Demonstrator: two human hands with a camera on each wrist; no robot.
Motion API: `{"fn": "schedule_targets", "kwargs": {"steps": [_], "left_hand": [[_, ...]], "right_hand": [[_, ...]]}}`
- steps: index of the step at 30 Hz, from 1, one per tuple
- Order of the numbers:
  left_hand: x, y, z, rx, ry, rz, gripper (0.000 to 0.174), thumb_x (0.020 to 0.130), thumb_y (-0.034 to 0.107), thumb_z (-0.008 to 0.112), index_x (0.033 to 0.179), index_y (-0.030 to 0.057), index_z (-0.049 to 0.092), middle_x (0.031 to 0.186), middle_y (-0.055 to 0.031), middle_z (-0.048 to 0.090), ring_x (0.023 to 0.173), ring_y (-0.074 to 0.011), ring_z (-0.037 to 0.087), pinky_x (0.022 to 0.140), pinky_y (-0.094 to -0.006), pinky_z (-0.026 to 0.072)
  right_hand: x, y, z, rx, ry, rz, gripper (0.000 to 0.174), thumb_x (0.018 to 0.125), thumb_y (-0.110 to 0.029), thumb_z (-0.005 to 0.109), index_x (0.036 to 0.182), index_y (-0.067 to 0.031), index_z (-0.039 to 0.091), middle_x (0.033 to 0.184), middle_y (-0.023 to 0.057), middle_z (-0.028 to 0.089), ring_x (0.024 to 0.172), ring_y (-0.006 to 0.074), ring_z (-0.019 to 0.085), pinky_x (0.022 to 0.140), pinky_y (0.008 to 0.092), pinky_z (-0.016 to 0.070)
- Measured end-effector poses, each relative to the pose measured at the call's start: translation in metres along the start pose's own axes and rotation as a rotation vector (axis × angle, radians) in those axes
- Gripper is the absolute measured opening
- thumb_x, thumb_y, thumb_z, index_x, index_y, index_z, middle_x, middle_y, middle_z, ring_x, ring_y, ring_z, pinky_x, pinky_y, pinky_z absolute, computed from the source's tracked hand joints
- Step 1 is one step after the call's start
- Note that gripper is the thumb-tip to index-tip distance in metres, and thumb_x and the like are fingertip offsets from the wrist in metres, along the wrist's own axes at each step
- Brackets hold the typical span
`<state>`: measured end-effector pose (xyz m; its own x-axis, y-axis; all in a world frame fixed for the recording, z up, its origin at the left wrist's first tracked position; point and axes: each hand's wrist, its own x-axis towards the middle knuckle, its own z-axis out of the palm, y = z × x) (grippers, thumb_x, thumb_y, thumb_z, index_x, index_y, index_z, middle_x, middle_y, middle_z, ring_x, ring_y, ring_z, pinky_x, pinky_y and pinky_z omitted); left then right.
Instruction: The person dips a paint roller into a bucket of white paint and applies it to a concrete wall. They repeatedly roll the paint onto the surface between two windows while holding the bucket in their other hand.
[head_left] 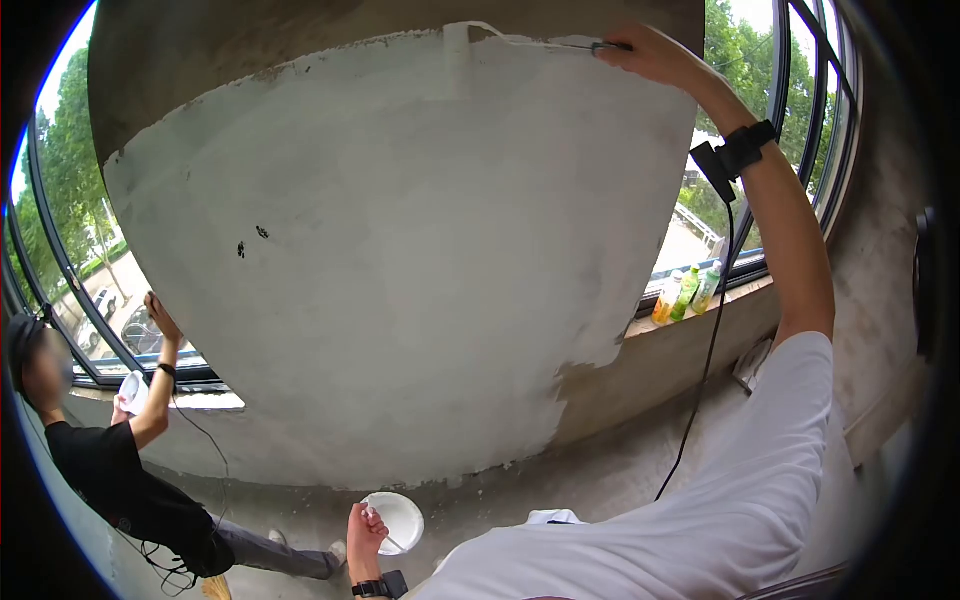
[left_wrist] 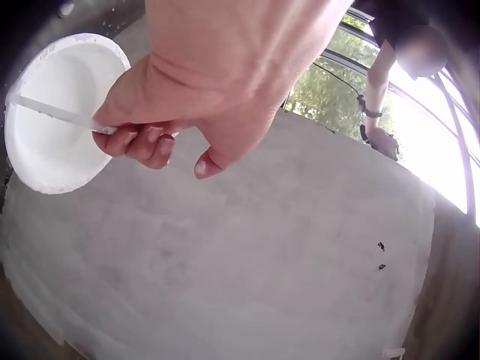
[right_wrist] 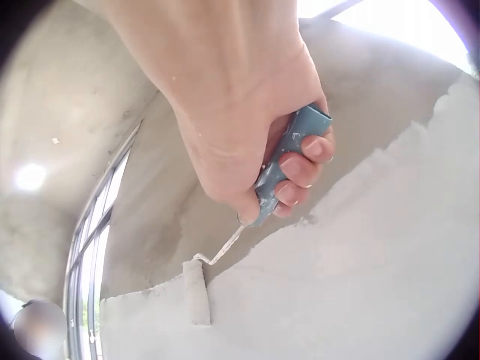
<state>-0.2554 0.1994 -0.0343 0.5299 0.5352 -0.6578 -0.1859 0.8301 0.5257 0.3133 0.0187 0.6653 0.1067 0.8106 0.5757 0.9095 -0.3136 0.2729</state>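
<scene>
My right hand point(head_left: 650, 58) is raised at the top of the wall, gripping a paint roller point(head_left: 457, 48). In the right wrist view the fingers curl round its blue handle point(right_wrist: 298, 135), and the white roller sleeve point(right_wrist: 196, 296) lies against the wall at the upper edge of the pale coat. Low down, my left hand point(head_left: 367, 530) holds a white bucket point(head_left: 405, 515) by its strap-like handle point(left_wrist: 60, 112). White paint shows inside the bucket in the left wrist view. The pale painted wall point(head_left: 400, 250) fills the middle of the head view, with bare brown-grey surface above it.
At the left another person point(head_left: 120, 470) in a black shirt raises one hand near the window and holds a white container point(head_left: 132, 392). Several bottles point(head_left: 686, 292) stand on the right windowsill. A black cable point(head_left: 710, 360) hangs from my right wrist camera. Two dark marks point(head_left: 262, 232) spot the wall.
</scene>
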Motion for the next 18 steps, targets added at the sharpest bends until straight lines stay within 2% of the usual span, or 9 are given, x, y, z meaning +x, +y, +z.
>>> {"fn": "schedule_targets", "kwargs": {"steps": [5, 8, 12, 14, 16, 17, 18], "left_hand": [[0.011, -0.023, 0.012, -0.006, -0.019, 0.008, 0.027, 0.083, 0.034, 0.053, 0.065, 0.0157, 0.046, 0.051, 0.0065, 0.029, 0.044, -0.0089, 0.025, 0.047, -0.0281, 0.0233], [0.009, -0.033, 0.022, -0.081, -0.027, 0.029, 0.028, 0.085, 0.032, 0.054, 0.063, 0.0161, 0.044, 0.051, 0.0065, 0.031, 0.044, -0.008, 0.026, 0.046, -0.0272, 0.0245], [0.001, -0.044, 0.04, -0.155, -0.017, 0.084, 0.026, 0.085, 0.031, 0.054, 0.065, 0.0157, 0.046, 0.052, 0.0065, 0.03, 0.044, -0.0078, 0.026, 0.046, -0.0268, 0.0248], [-0.005, -0.053, 0.049, -0.175, -0.024, 0.062, 0.024, 0.085, 0.031, 0.055, 0.067, 0.0155, 0.048, 0.052, 0.0065, 0.031, 0.045, -0.0079, 0.027, 0.047, -0.0263, 0.0256], [-0.002, -0.057, 0.051, -0.16, -0.033, 0.048, 0.024, 0.085, 0.03, 0.056, 0.067, 0.0157, 0.048, 0.053, 0.0064, 0.032, 0.046, -0.008, 0.028, 0.048, -0.0261, 0.026], [0.0, -0.057, 0.048, -0.138, -0.035, 0.019, 0.024, 0.085, 0.03, 0.056, 0.067, 0.0159, 0.047, 0.053, 0.0065, 0.032, 0.046, -0.008, 0.028, 0.048, -0.0261, 0.0259], [0.001, -0.049, 0.048, -0.109, -0.041, -0.006, 0.024, 0.085, 0.03, 0.056, 0.067, 0.016, 0.047, 0.054, 0.0067, 0.032, 0.046, -0.0081, 0.028, 0.047, -0.0261, 0.0258]], "right_hand": [[-0.024, 0.028, 0.001, 0.033, 0.054, 0.033, 0.039, 0.095, -0.033, 0.058, 0.073, 0.0001, 0.055, 0.058, 0.0035, 0.043, 0.054, 0.0125, 0.042, 0.051, 0.0331, 0.035], [-0.019, 0.033, 0.01, 0.034, 0.101, -0.035, 0.039, 0.095, -0.034, 0.058, 0.076, 0.0006, 0.057, 0.058, 0.0051, 0.044, 0.054, 0.0133, 0.043, 0.052, 0.0338, 0.0364], [0.0, 0.001, 0.028, 0.102, 0.165, -0.059, 0.038, 0.095, -0.035, 0.058, 0.08, 0.0004, 0.058, 0.059, 0.0058, 0.045, 0.055, 0.0143, 0.043, 0.053, 0.0341, 0.0372], [0.014, -0.022, 0.037, 0.105, 0.239, -0.15, 0.038, 0.095, -0.036, 0.058, 0.082, -0.0001, 0.059, 0.06, 0.0054, 0.045, 0.056, 0.0145, 0.043, 0.053, 0.0334, 0.0372], [0.032, -0.045, 0.038, 0.128, 0.177, -0.124, 0.037, 0.092, -0.039, 0.058, 0.095, -0.003, 0.066, 0.07, 0.0118, 0.06, 0.067, 0.0222, 0.057, 0.065, 0.0352, 0.0448], [0.036, -0.055, 0.037, 0.13, 0.177, -0.111, 0.037, 0.092, -0.039, 0.058, 0.095, -0.003, 0.066, 0.07, 0.0118, 0.06, 0.067, 0.0222, 0.057, 0.065, 0.0352, 0.0448], [0.039, -0.063, 0.029, 0.098, 0.169, -0.122, 0.034, 0.091, -0.034, 0.06, 0.095, -0.0011, 0.067, 0.08, 0.0184, 0.064, 0.072, 0.0301, 0.061, 0.068, 0.0408, 0.0469]]}}
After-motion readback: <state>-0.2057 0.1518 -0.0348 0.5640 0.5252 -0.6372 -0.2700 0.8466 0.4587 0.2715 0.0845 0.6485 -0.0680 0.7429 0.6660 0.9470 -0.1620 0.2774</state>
